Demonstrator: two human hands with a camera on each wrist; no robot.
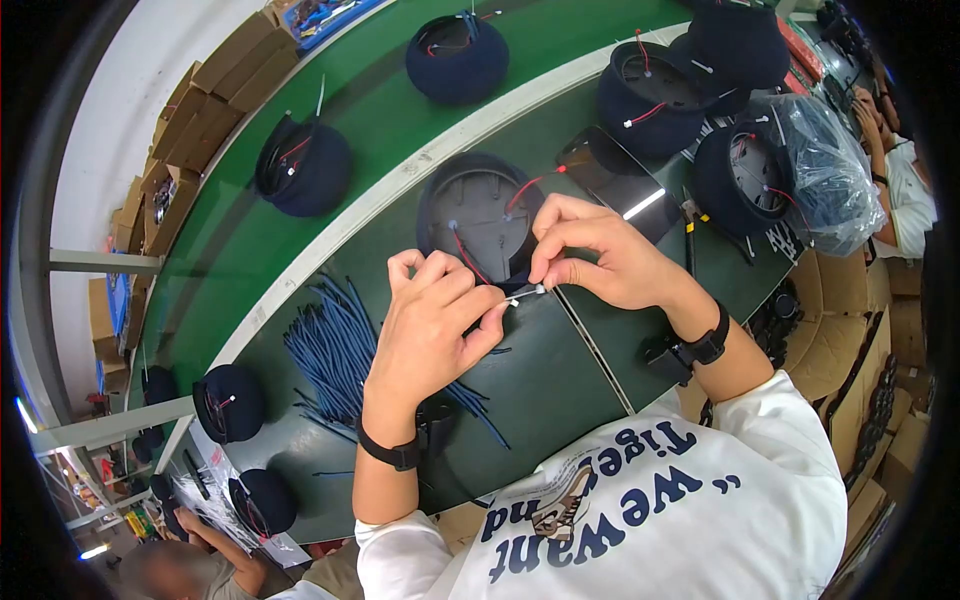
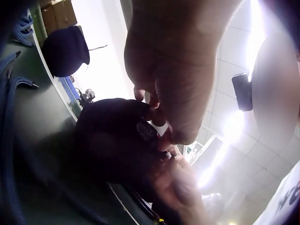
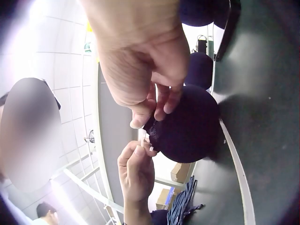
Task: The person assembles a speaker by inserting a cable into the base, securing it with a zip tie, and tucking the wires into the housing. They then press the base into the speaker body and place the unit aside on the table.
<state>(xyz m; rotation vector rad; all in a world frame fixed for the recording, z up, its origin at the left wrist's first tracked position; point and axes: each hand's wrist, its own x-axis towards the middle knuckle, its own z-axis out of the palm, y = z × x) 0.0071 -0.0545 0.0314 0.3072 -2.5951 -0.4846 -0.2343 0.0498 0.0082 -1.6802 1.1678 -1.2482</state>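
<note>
A dark navy, fabric-covered round shell (image 1: 478,205) lies on the green table with its grey ribbed inside facing up. Two red wires run out of it, one of them toward the hands. At its near rim the left hand (image 1: 432,325) pinches a thin white cable tie (image 1: 522,294), with a small white plug (image 1: 514,302) beside the fingertips. Thumb and fingers of the right hand (image 1: 612,258) pinch the other end. In the right wrist view the white strip (image 3: 142,136) spans the short gap between both hands, right at the shell (image 3: 190,124).
A heap of blue sleeved strands (image 1: 330,345) lies left of the hands. Behind the shell is a dark glossy panel (image 1: 605,175), with pliers (image 1: 690,235) to its right. More navy shells (image 1: 458,60) stand beyond the pale rail (image 1: 400,185), and others cluster right beside a clear plastic bag (image 1: 835,185).
</note>
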